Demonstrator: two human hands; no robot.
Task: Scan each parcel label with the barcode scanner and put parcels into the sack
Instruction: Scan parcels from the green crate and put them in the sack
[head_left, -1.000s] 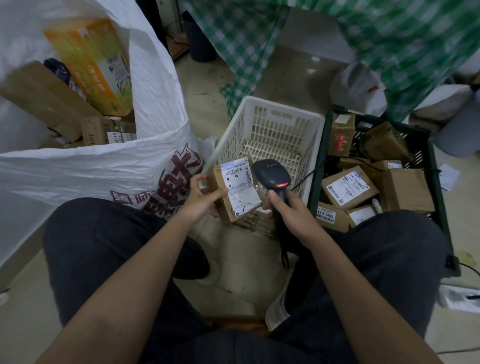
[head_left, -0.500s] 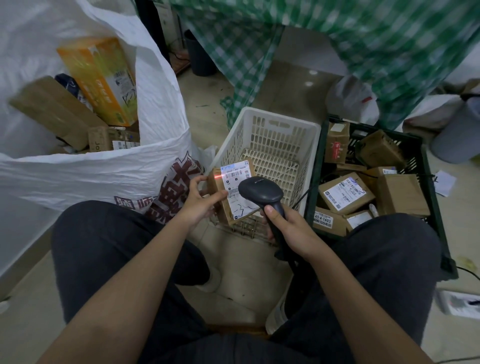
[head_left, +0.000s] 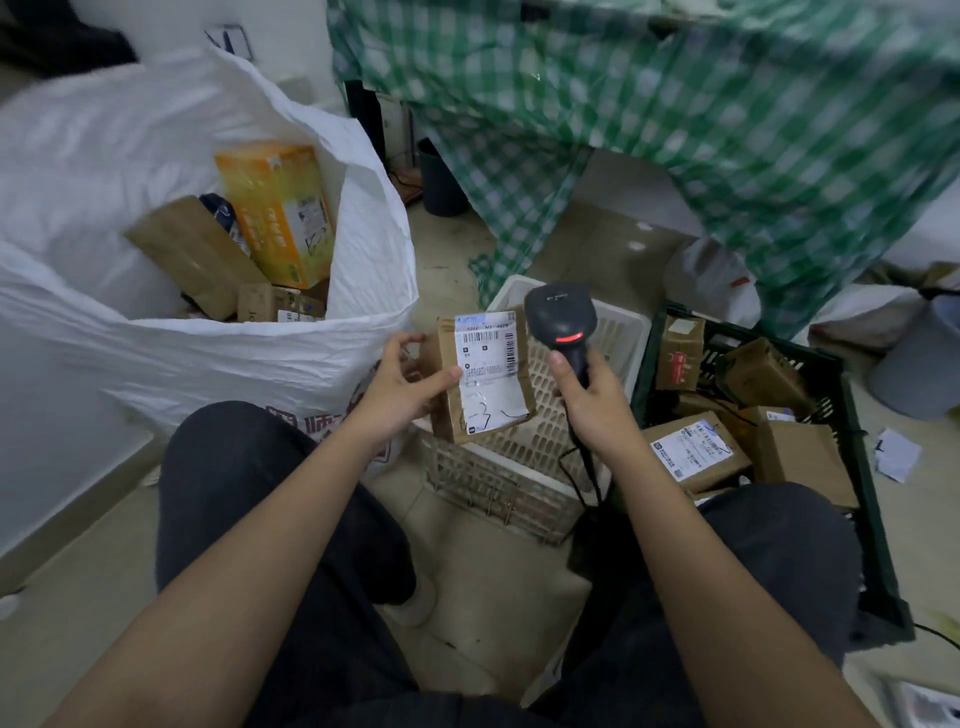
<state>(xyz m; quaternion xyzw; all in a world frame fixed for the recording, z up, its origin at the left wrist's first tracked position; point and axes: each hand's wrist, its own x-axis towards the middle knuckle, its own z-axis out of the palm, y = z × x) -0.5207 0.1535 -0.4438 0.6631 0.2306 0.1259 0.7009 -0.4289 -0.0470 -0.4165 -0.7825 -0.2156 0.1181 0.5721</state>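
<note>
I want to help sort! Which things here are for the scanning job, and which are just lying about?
For the job:
parcel in the left hand
scanner in the right hand
sack
black crate of parcels

Just lying about:
checked cloth
white basket
paper scrap

Floor (head_left: 524, 587) bears sack (head_left: 171, 358); white basket (head_left: 550, 457); dark crate (head_left: 878, 519).

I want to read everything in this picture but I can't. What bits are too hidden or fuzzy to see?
All from the head view:
- The label on the parcel: its print is too small to read.
- The sack: its wall hides whatever lies deeper inside.
- The red printing low on the sack: the left hand and a knee cover part of it.
- The scanner window faces away, so no beam shows.
- The checked cloth: blurred.
</note>
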